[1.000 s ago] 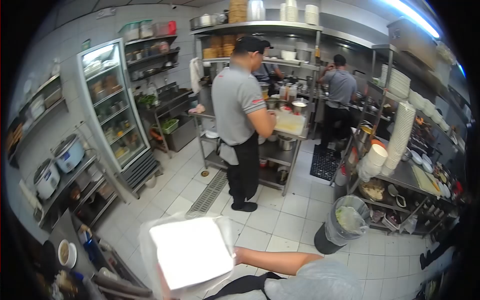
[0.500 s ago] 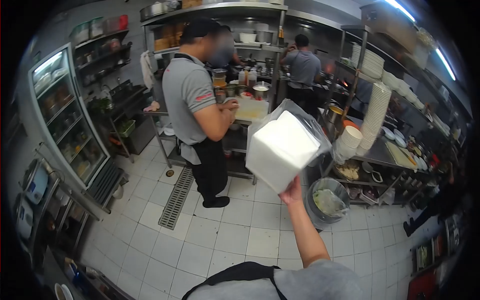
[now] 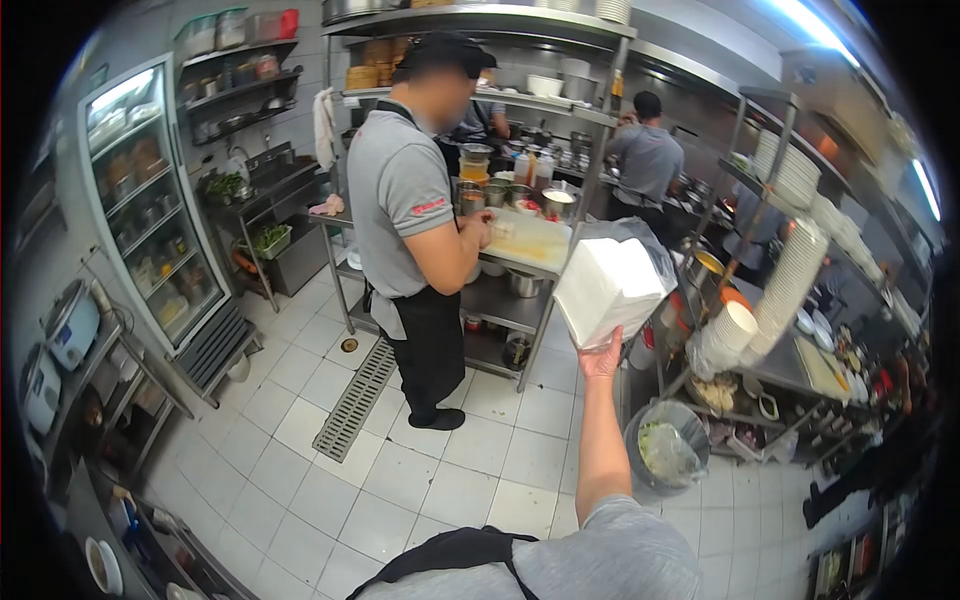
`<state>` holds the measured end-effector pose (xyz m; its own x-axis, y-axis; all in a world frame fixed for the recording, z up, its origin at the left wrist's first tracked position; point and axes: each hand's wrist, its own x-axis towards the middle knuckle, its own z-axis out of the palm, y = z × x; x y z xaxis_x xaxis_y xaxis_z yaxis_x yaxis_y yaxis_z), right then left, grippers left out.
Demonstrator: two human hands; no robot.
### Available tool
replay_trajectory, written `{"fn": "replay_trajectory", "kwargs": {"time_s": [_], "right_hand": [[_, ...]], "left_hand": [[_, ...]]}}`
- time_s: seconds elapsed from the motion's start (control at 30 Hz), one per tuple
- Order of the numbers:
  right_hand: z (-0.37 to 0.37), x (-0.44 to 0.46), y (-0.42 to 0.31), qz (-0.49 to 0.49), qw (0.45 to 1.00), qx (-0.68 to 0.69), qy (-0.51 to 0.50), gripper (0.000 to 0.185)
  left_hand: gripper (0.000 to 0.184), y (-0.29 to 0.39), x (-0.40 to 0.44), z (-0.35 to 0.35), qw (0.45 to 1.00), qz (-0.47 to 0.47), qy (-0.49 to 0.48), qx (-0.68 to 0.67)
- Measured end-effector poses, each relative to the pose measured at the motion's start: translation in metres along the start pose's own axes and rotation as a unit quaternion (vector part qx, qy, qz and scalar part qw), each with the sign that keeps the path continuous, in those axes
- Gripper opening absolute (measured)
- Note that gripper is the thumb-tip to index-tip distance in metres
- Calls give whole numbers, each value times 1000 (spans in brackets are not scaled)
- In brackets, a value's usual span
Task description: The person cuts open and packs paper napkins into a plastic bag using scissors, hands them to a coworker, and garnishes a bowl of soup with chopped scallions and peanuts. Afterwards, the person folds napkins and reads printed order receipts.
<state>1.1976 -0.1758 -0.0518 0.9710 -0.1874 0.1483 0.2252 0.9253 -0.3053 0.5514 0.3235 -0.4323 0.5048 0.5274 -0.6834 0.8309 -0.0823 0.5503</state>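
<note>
A stack of white napkins or sheets [image 3: 612, 290] in a clear plastic bag is raised at centre right, tilted. My right hand [image 3: 600, 356] grips it from below, with the arm stretched forward. My left hand does not show. Left of the stack, a co-worker in a grey shirt [image 3: 395, 200] and black apron stands at a steel table, hands over a white cutting board [image 3: 535, 242]. Containers and sauce bottles [image 3: 525, 167] stand behind the board.
A lined bin [image 3: 668, 450] stands on the tiled floor beyond my arm. At the right, a steel rack carries stacked bowls [image 3: 790, 285] and plates [image 3: 787, 172]. A glass-door fridge [image 3: 150, 200] is at the left. Another person [image 3: 645, 160] works at the back.
The white stack has gone from low in front of me up to the right, held out in my right hand. My left hand is no longer near it. The view has shifted.
</note>
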Motion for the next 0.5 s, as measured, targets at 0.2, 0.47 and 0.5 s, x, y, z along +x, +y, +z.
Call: {"fn": "replay_trajectory", "kwargs": {"time_s": [0.2, 0.47, 0.5], "right_hand": [[3, 86, 3, 46, 998, 12, -48, 76], [2, 174, 8, 71, 995, 14, -70, 80], [0, 181, 9, 72, 995, 15, -65, 77]], "left_hand": [[33, 59, -4, 85, 980, 52, 36, -191], [28, 80, -57, 199, 990, -30, -12, -136], [28, 78, -68, 208, 990, -49, -12, -134]]}}
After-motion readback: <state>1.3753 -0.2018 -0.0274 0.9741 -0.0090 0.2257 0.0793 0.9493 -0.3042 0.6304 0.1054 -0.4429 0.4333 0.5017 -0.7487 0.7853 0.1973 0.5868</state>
